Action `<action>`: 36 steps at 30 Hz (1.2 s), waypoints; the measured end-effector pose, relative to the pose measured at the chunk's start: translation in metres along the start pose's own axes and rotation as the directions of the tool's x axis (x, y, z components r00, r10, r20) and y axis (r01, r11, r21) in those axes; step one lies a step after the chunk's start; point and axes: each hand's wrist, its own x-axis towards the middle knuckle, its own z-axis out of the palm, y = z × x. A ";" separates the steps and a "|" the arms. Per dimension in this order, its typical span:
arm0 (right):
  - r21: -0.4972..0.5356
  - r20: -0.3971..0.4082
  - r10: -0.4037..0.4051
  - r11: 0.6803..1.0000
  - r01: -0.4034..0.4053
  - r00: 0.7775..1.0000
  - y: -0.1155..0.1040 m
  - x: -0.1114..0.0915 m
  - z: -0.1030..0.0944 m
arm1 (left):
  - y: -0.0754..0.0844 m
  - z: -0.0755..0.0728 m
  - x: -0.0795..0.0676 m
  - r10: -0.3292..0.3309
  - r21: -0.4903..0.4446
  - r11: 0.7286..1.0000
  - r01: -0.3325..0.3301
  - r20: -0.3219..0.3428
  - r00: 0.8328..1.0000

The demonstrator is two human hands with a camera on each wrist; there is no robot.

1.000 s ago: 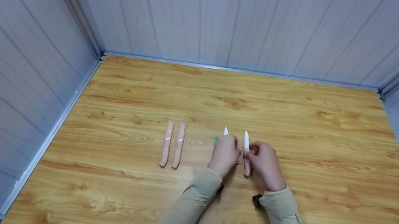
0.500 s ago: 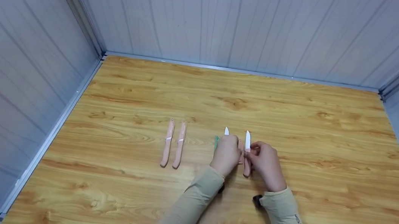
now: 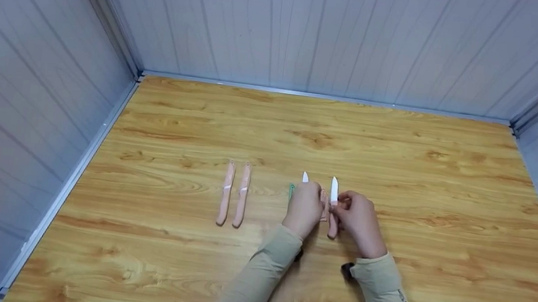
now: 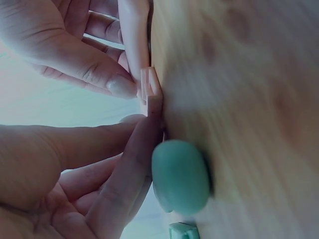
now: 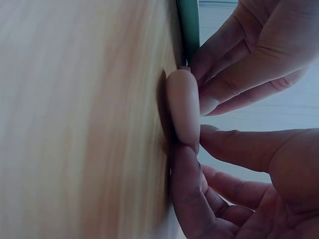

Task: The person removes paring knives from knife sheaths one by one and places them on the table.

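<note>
In the head view, my right hand [image 3: 357,221] pinches a pink-handled knife [image 3: 334,190], whose bare white blade points away from me. Close to its left, my left hand [image 3: 304,207] pinches a pink knife sheath [image 3: 324,211] lying alongside. The left wrist view shows the open end of this sheath [image 4: 153,92] between the fingertips, next to the pink handle [image 4: 135,35]. Under my left hand lies a second knife with a white blade tip [image 3: 305,177] and a green handle [image 4: 180,177], mostly hidden. A green sheath [image 3: 292,191] pokes out on its left.
Two pink knives in their sheaths [image 3: 227,187] [image 3: 243,189] lie parallel on the wooden table [image 3: 132,257], left of my hands. Pale panel walls [image 3: 294,31] stand at the back and both sides.
Both hands stay almost where they were. Slightly more of the pink sheath shows between them, and the bare pink knife has barely shifted.
</note>
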 end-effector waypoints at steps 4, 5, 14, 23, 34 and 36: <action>-0.001 0.001 -0.007 1.000 0.007 1.000 -0.001 -0.001 -0.001 | 0.000 -0.003 -0.001 0.007 -0.041 0.999 -0.007 -0.003 1.000; 0.001 0.003 -0.005 1.000 0.005 1.000 -0.001 -0.001 -0.002 | 0.000 -0.004 -0.001 0.010 -0.060 0.998 -0.010 -0.003 1.000; 0.033 0.002 0.009 0.999 -0.009 1.000 -0.003 -0.002 -0.011 | 0.000 -0.014 -0.006 0.007 -0.164 0.986 -0.014 -0.042 0.999; -0.053 -0.066 -0.056 0.997 0.053 0.996 -0.006 -0.005 -0.021 | 0.002 -0.022 -0.016 -0.001 -0.238 0.971 -0.004 -0.022 1.000; -0.050 0.007 -0.154 0.987 0.154 0.988 -0.021 -0.015 -0.023 | -0.001 -0.041 -0.021 0.120 -0.149 0.982 -0.120 -0.013 0.993; -0.067 0.026 -0.229 0.971 0.230 0.973 -0.023 -0.017 -0.022 | -0.003 -0.044 -0.022 0.147 -0.142 0.979 -0.147 -0.016 0.989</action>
